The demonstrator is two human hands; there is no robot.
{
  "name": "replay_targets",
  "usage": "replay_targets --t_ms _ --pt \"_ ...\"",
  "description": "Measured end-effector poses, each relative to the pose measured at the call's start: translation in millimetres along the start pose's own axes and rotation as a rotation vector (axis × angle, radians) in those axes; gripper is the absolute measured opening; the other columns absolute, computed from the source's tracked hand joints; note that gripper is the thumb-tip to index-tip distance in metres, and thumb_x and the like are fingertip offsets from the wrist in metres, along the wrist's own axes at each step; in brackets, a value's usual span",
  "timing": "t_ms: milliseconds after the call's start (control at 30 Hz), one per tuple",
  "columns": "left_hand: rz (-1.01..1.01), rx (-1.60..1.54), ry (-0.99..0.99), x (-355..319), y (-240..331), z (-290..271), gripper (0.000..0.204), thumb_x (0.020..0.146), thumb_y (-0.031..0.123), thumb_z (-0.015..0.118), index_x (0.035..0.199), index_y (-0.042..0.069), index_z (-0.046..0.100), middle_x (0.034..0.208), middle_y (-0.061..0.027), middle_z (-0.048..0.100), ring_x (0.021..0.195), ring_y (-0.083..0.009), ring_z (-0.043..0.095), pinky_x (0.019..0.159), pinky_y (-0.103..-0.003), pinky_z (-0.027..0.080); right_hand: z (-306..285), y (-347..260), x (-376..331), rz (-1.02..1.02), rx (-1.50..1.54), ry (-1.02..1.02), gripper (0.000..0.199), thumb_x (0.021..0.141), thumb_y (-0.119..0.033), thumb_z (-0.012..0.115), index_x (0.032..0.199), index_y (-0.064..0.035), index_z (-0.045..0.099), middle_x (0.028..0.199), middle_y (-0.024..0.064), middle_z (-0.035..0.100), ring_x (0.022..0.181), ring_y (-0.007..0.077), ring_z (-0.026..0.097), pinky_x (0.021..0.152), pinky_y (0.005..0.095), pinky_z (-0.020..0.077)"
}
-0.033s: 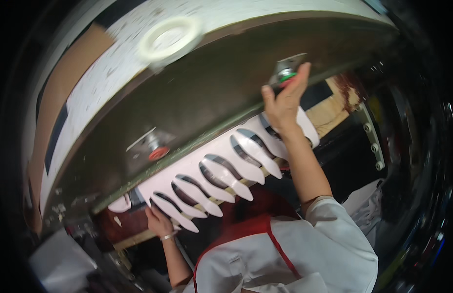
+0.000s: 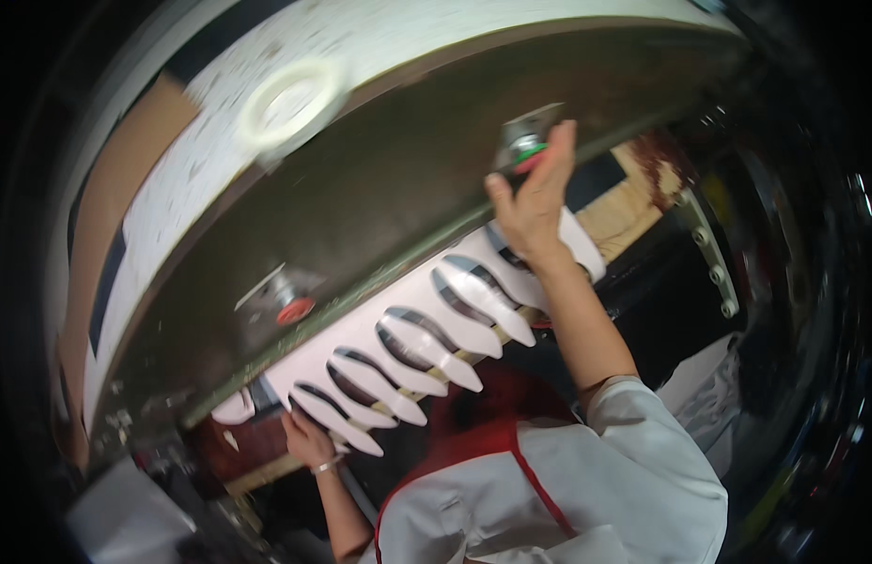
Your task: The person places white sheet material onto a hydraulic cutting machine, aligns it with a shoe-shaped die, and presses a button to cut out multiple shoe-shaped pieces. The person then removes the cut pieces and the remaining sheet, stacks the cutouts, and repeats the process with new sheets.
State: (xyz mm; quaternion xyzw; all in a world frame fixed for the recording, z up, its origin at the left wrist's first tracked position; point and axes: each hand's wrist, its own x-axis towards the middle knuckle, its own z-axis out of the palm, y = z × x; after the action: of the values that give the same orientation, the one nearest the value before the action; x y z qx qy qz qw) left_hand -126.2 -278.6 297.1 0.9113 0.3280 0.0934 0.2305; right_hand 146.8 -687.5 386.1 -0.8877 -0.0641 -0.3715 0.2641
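A pale pink sheet (image 2: 309,368) with a row of long, pointed cut-outs and strips lies slanting across the work surface before me. My left hand (image 2: 309,440) is at its near left end, fingertips together at the sheet's edge. Higher up on the right, my right hand (image 2: 534,211) is open, thumb apart from the fingers. Its fingers reach a red and green push button (image 2: 527,150) on the dark green machine beam (image 2: 389,179), and partly cover it. A second button, red (image 2: 294,310), sits on a bracket at the beam's left.
A roll of whitish tape (image 2: 325,111) rests on the white surface beyond the beam. Brown cardboard (image 2: 140,141) lies at the far left. Right of the sheet is a stained wooden board (image 2: 624,209), and a bar with several round knobs (image 2: 714,274) stands farther right.
The view has shifted slightly, so the beam, buttons and tape appear a little farther left. Both hands keep about the same places against the sheet and the button.
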Motion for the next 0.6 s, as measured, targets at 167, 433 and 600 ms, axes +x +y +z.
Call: replay_targets --t_ms 167,433,600 --pt "0.182 -0.028 0.013 25.9 -28.2 11.3 0.046 0.097 0.036 0.043 0.117 -0.003 0.057 0.106 -0.0268 0.063 0.097 -0.0407 0.061 0.084 -0.045 0.046 -52.2 55.8 -46.6 0.505 -0.193 -0.127 0.084 0.078 -0.036 0.069 0.144 -0.0035 0.028 0.121 0.0292 0.049 0.106 0.0424 0.054 0.083 0.0500 0.0465" --pt "0.148 0.022 0.042 -35.5 23.3 53.7 0.045 0.098 0.034 0.044 0.116 -0.005 0.056 0.103 -0.0271 0.063 0.094 -0.0392 0.061 0.082 -0.043 0.046 -78.7 59.2 -94.9 0.644 0.022 -0.079 0.028 0.088 -0.031 0.060 0.081 -0.0043 0.065 0.076 0.0198 0.066 0.070 0.0396 0.064 0.065 0.0488 0.0505" --pt "0.175 0.002 0.031 -67.9 52.1 36.6 0.044 0.098 0.033 0.044 0.115 -0.006 0.056 0.101 -0.0273 0.063 0.092 -0.0383 0.061 0.081 -0.042 0.047 -146.0 42.3 -136.0 0.616 0.075 -0.011 0.019 0.085 -0.023 0.063 0.087 -0.0040 0.066 0.073 0.0200 0.064 0.067 0.0369 0.064 0.062 0.0457 0.0511"
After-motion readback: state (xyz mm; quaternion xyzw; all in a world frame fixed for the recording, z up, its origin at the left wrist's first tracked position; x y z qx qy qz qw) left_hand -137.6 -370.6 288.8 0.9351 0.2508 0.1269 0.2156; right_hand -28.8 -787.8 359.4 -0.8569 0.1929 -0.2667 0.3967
